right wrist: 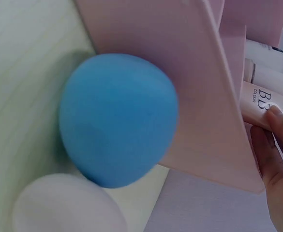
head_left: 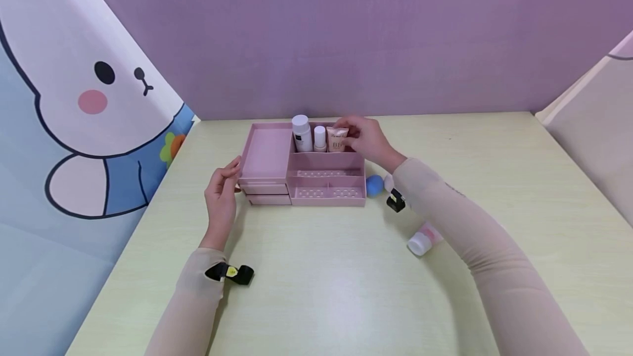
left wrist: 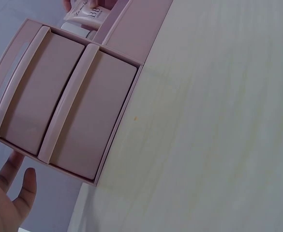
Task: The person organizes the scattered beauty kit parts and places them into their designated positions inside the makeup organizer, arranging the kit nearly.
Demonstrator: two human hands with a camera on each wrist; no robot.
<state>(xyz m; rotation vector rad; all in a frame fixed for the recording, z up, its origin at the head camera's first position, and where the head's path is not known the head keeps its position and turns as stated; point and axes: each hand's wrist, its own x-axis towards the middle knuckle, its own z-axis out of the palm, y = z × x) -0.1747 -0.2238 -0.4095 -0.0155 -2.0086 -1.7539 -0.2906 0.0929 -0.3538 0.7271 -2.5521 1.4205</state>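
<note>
A pink desk organizer with two small drawers stands toward the back of the table. My right hand pinches a peach BB cream tube between thumb and fingers, in the organizer's back right compartment. The right wrist view shows the thumb over the tube's printed front. Left of the tube stand a small white-capped bottle and a taller white bottle. My left hand is at the organizer's left side, fingers extended along it and thumb apart, as the left wrist view shows.
A blue makeup sponge lies against the organizer's right side, with a whitish rounded piece beside it. Nearer my right forearm, a white-capped pink tube lies on the table. A purple backdrop rises behind the table.
</note>
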